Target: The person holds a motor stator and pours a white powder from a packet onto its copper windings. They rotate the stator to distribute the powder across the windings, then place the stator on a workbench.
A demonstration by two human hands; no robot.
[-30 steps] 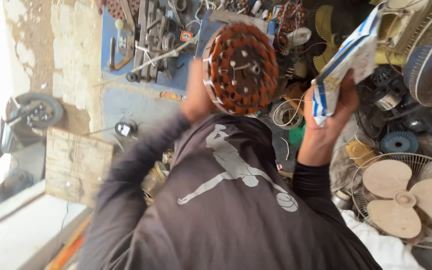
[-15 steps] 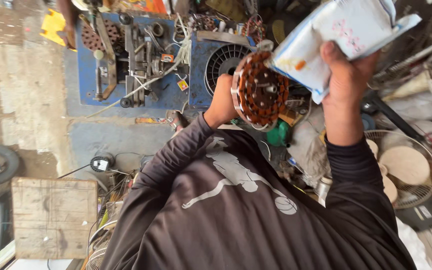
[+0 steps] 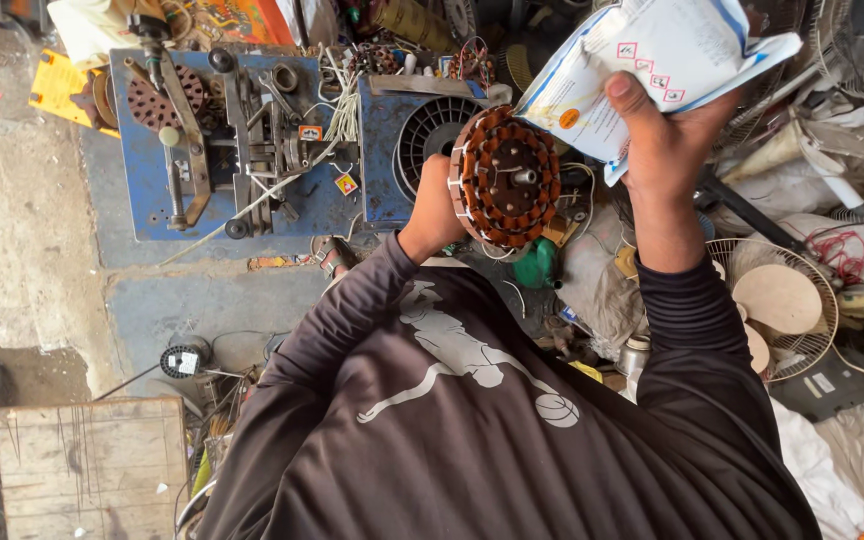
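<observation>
stator (image 3: pixel 507 178) with copper-brown coils around a round core is in the middle of the view, a little far from the person's chest, with a short metal shaft in its centre. left hand (image 3: pixel 435 212) holds it from the left edge, fingers closed around its rim, so the coil face looks toward the camera. right hand (image 3: pixel 664 135) is raised on the right side and holds a white and blue plastic pouch (image 3: pixel 652 62) from below, with the thumb pressed on its front; the pouch has small red warning marks and an orange round sticker. pouch and stator are just beside each other, and i cannot tell if they touch. both arms are in dark long sleeves (image 3: pixel 692 350).

behind the stator, on the far side, stands a blue winding machine (image 3: pixel 242 150) with a lever, metal parts and white wires on it, and a blue box with a round black grille (image 3: pixel 432 125) next to it. on the right lies a fan with pale blades inside a wire guard (image 3: pixel 782 305). near left there is a wooden board (image 3: pixel 87 465), and a small green object (image 3: pixel 537 265) lies just under the stator.
</observation>
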